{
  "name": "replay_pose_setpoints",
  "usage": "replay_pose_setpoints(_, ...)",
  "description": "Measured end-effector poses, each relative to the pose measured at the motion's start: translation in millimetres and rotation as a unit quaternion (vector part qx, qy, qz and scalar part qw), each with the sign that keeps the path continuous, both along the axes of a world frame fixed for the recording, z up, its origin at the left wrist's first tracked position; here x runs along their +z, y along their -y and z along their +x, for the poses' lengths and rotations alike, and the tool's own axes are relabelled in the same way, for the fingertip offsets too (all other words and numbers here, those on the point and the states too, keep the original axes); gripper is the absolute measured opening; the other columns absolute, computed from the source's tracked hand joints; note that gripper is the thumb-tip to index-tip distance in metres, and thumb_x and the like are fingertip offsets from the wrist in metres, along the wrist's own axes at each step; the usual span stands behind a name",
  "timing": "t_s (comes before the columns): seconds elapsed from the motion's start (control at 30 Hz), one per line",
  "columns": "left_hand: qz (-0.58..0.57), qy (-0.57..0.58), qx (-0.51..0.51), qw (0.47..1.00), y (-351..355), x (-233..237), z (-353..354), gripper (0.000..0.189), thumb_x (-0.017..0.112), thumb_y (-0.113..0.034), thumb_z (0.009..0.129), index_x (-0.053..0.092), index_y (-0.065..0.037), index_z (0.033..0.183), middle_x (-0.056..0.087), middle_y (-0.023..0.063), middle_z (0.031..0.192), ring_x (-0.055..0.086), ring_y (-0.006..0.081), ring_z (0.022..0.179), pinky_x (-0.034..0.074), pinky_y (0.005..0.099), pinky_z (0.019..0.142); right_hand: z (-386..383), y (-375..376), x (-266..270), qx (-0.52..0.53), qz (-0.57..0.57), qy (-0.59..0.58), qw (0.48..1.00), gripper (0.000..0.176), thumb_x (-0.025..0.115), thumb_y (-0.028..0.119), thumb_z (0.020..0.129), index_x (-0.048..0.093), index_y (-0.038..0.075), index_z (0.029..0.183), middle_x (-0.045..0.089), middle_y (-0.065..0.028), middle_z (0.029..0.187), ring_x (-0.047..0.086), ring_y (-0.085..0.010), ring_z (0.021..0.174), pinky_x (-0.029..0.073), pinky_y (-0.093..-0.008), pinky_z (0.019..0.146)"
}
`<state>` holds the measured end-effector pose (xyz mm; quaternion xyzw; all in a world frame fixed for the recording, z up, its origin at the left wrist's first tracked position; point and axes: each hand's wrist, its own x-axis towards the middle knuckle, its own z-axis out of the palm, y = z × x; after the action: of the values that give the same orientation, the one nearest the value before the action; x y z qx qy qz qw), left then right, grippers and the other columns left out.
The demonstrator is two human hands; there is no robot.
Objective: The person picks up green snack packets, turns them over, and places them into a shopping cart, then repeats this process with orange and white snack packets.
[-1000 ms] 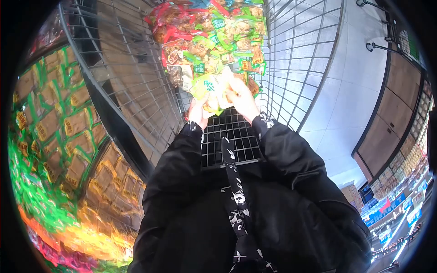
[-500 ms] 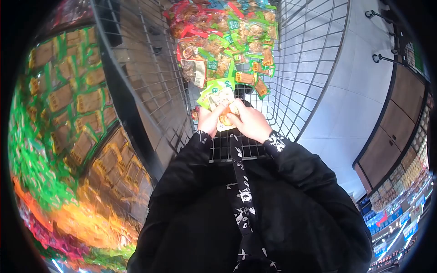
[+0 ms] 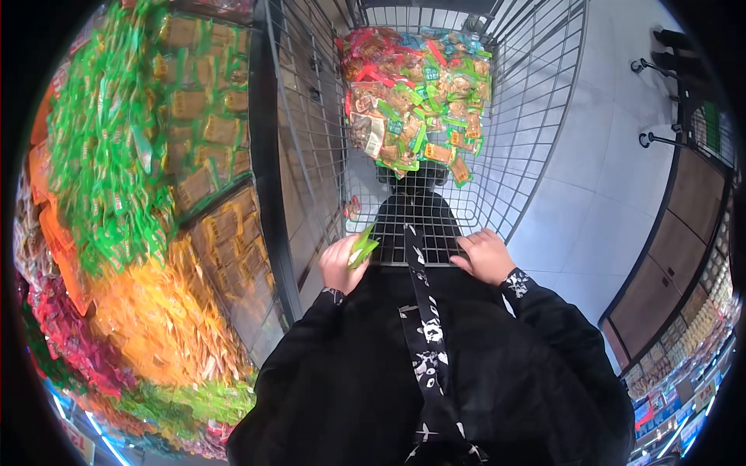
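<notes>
A green snack packet (image 3: pixel 363 250) is gripped in my left hand (image 3: pixel 340 262), at the near left corner of the wire shopping cart (image 3: pixel 536 116). Most of the packet is covered by my fingers. Over at the near right corner, my right hand (image 3: pixel 488 258) has its fingers curled at the cart's edge, thumb and fingertips on the wires. Many small packaged snacks (image 3: pixel 420 101) with red, green and clear wrappers are heaped at the cart's far end.
Left of the cart stand display bins with green packets (image 3: pixel 109 171), brown snack packs (image 3: pixel 221 132) and orange packets (image 3: pixel 155 311). Another cart's wheels (image 3: pixel 643 140) and a brown cabinet (image 3: pixel 660 256) are to the right. A small red package (image 3: pixel 353 208) shows through the cart's left side.
My hands have moved apart. The packet, held in both hands before, is now in my left hand only, lower and further left. My right hand has gone to the cart edge. The view has shifted.
</notes>
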<state>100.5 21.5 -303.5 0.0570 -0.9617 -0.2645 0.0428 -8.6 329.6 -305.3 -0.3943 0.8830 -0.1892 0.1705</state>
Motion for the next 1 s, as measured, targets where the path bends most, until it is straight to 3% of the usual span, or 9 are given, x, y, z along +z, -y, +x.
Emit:
replay_pose_setpoints(0.13, 0.014, -0.059, -0.014, 0.998, -1.5, -19.0, -13.5, 0.045, 0.072, -0.014, 0.065, 0.059, -0.006, 0.107, 0.064, 0.0091, 0.103, 0.062, 0.0259, 0.094, 0.048, 0.0358, 0.081, 5.9, -7.4, -1.6, 0.045, 0.112, 0.029, 0.992, 0.048, 0.059, 0.052, 0.079, 0.058, 0.006, 0.094, 0.062, -0.009, 0.078, 0.062, -0.0255, 0.079, 0.044, -0.0391, 0.083)
replay_pose_setpoints(0.2, -0.025, -0.065, -0.065, 0.995, 1.1, -17.3, -17.1, 0.043, 0.069, -0.015, 0.067, 0.059, -0.005, 0.108, 0.064, 0.0085, 0.106, 0.062, 0.0247, 0.097, 0.048, 0.0352, 0.082, 6.1, -8.1, -4.7, 0.053, 0.133, 0.02, 0.989, 0.047, 0.063, 0.05, 0.075, 0.057, 0.006, 0.092, 0.062, -0.0089, 0.076, 0.062, -0.0252, 0.076, 0.045, -0.0376, 0.08)
replay_pose_setpoints(0.3, -0.033, -0.074, -0.063, 0.995, 0.8, -14.9, -22.9, 0.039, 0.067, -0.016, 0.071, 0.059, -0.005, 0.107, 0.064, 0.0089, 0.106, 0.062, 0.0244, 0.098, 0.048, 0.0349, 0.082, 8.0, -11.6, -14.4, 0.101, 0.174, 0.017, 0.979, 0.039, 0.069, 0.039, 0.069, 0.056, 0.007, 0.086, 0.06, -0.0058, 0.07, 0.062, -0.0225, 0.068, 0.046, -0.0342, 0.071)
replay_pose_setpoints(0.43, -0.036, -0.095, -0.075, 0.992, 9.8, -13.1, -37.0, 0.039, 0.067, -0.015, 0.071, 0.059, -0.005, 0.108, 0.064, 0.0091, 0.106, 0.062, 0.0243, 0.097, 0.048, 0.035, 0.083, 11.2, -11.7, -24.5, 0.095, 0.146, -0.027, 0.984, 0.035, 0.066, 0.04, 0.072, 0.054, 0.007, 0.079, 0.057, -0.0034, 0.064, 0.06, -0.0189, 0.059, 0.045, -0.032, 0.062)
replay_pose_setpoints(0.67, -0.043, -0.089, -0.109, 0.989, 16.8, -10.8, -64.0, 0.052, 0.068, -0.01, 0.063, 0.057, -0.007, 0.113, 0.062, 0.0079, 0.108, 0.061, 0.0233, 0.098, 0.047, 0.035, 0.084, 3.4, -2.1, -30.9, 0.041, 0.106, -0.034, 0.993, 0.042, 0.061, 0.049, 0.078, 0.053, 0.008, 0.072, 0.056, -0.004, 0.062, 0.06, -0.0217, 0.056, 0.044, -0.0336, 0.06)
replay_pose_setpoints(0.73, -0.049, -0.082, -0.128, 0.987, 23.1, -17.0, -69.1, 0.06, 0.071, -0.01, 0.058, 0.055, -0.006, 0.115, 0.062, 0.0106, 0.11, 0.06, 0.0267, 0.1, 0.048, 0.0369, 0.085, 10.0, 1.5, -41.9, 0.019, 0.099, -0.051, 0.994, 0.041, 0.061, 0.048, 0.077, 0.053, 0.008, 0.071, 0.056, -0.0043, 0.062, 0.06, -0.0225, 0.056, 0.044, -0.0349, 0.059)
replay_pose_setpoints(1.0, -0.062, -0.017, -0.117, 0.991, 15.2, -22.4, -80.8, 0.054, 0.068, -0.017, 0.067, 0.054, -0.008, 0.119, 0.06, 0.0068, 0.113, 0.058, 0.0219, 0.104, 0.046, 0.036, 0.086, -10.7, -7.3, -68.2, 0.057, 0.145, -0.025, 0.987, 0.036, 0.061, 0.048, 0.075, 0.058, 0.012, 0.072, 0.059, -0.0035, 0.064, 0.061, -0.0214, 0.058, 0.048, -0.0365, 0.057)
